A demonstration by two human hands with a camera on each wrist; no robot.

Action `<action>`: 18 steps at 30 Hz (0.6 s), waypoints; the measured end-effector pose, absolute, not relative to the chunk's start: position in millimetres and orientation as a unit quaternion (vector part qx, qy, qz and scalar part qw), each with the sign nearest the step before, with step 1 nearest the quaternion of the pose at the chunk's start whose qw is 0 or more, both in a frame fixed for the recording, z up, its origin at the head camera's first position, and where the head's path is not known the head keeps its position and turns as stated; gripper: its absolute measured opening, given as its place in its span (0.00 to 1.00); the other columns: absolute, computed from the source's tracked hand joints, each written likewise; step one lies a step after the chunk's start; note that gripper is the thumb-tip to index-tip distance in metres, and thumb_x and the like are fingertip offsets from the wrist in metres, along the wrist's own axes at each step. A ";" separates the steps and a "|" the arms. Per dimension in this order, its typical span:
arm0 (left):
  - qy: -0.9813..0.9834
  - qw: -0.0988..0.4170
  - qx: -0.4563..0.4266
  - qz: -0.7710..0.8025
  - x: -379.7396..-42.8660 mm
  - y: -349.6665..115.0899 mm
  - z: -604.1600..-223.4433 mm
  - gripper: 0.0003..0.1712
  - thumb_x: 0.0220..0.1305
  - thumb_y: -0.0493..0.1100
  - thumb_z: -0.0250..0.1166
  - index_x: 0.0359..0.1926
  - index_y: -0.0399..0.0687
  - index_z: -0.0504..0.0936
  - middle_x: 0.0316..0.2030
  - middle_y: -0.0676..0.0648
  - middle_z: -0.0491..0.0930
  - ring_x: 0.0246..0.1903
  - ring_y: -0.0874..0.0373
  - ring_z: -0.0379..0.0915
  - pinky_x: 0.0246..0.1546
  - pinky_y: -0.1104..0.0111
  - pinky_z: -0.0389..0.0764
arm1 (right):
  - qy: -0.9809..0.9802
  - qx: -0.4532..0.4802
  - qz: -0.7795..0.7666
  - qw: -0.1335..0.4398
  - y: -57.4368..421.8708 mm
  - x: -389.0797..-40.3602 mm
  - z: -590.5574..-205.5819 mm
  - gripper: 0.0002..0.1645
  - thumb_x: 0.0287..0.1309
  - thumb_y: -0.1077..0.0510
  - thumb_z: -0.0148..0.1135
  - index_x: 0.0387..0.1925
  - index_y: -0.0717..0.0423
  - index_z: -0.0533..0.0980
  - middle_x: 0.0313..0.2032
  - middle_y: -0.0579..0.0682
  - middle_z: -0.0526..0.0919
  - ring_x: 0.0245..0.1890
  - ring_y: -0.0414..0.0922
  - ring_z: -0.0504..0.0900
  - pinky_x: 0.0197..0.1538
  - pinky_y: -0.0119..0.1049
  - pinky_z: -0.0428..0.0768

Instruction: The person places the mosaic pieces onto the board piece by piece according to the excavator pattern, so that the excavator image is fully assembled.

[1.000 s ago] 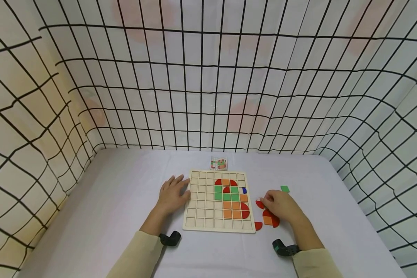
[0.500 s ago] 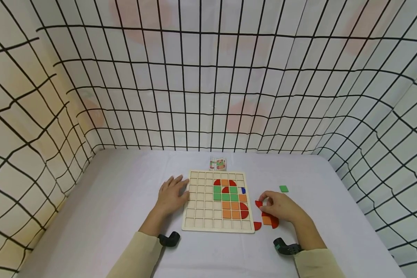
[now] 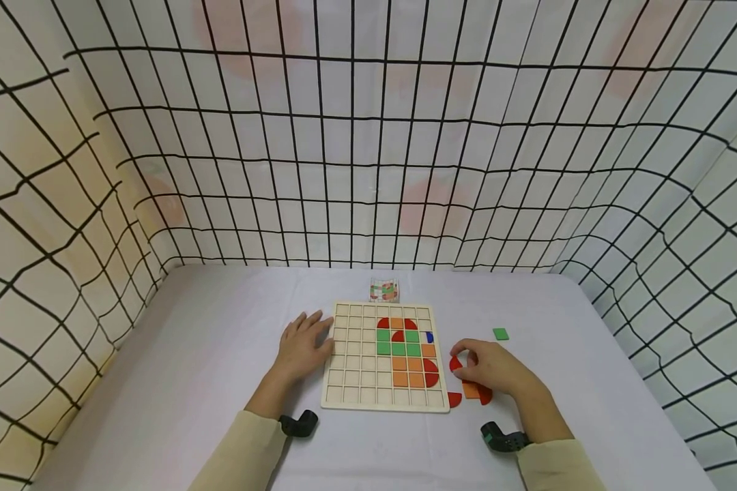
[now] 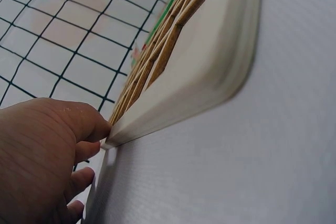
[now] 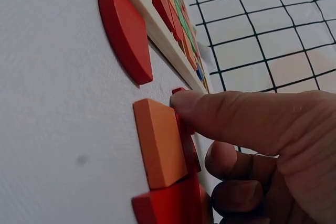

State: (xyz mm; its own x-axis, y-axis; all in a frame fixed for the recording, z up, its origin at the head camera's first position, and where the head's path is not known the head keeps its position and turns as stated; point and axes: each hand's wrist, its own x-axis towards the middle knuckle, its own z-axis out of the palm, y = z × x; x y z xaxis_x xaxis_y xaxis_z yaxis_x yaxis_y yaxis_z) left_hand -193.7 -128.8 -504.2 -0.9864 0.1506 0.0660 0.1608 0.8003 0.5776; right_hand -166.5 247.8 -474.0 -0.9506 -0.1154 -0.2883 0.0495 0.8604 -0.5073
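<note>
A pale wooden grid board (image 3: pixel 383 409) lies on the white cloth, its right side partly filled with red, orange, green and blue tiles. My left hand (image 3: pixel 303 346) rests against the board's left edge, fingers extended; the left wrist view shows the thumb touching the rim. Just right of the board, my right hand (image 3: pixel 497 366) pinches a red rounded tile (image 3: pixel 455 364) between thumb and index finger. Under that hand are an orange tile (image 3: pixel 470 390) and another red tile (image 3: pixel 486 395), both partly covered. A red quarter-circle tile (image 5: pixel 125 32) lies beside the board's lower right corner.
A green tile (image 3: pixel 500 334) sits alone beyond the right hand. Behind the board stands a small clear holder with a patterned card (image 3: pixel 384 290). Black wire mesh (image 3: pixel 374 164) over white cloth encloses the table at the back and sides.
My right thumb and index finger have spread and closed in around the red tile, which has turned and shifted slightly toward me. The left hand keeps its place.
</note>
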 end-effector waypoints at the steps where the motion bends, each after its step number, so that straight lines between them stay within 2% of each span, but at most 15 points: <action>1: -0.949 0.009 -0.082 -0.306 -193.8 -128.9 -504.3 0.30 0.69 0.49 0.59 0.70 0.49 0.75 0.76 0.40 0.65 0.78 0.34 0.49 0.75 0.34 0.47 | 0.951 -0.016 -0.265 0.157 248.2 -166.2 -473.5 0.19 0.57 0.51 0.74 0.49 0.45 0.81 0.26 0.49 0.74 0.26 0.44 0.73 0.27 0.34 0.69; 14: -0.947 0.008 -0.075 -0.313 -193.0 -128.1 -503.3 0.30 0.69 0.48 0.58 0.70 0.48 0.75 0.75 0.40 0.65 0.78 0.34 0.49 0.75 0.34 0.47 | 0.952 -0.021 -0.269 0.146 253.2 -168.0 -474.1 0.14 0.58 0.49 0.74 0.43 0.46 0.81 0.26 0.48 0.74 0.26 0.44 0.73 0.27 0.33 0.70; 18: -0.947 0.007 -0.074 -0.311 -192.8 -127.9 -503.3 0.30 0.68 0.49 0.59 0.70 0.48 0.75 0.75 0.40 0.65 0.78 0.35 0.49 0.75 0.34 0.47 | 0.951 -0.020 -0.274 0.145 252.4 -168.2 -473.0 0.15 0.58 0.49 0.73 0.44 0.47 0.81 0.26 0.49 0.74 0.26 0.44 0.74 0.26 0.34 0.71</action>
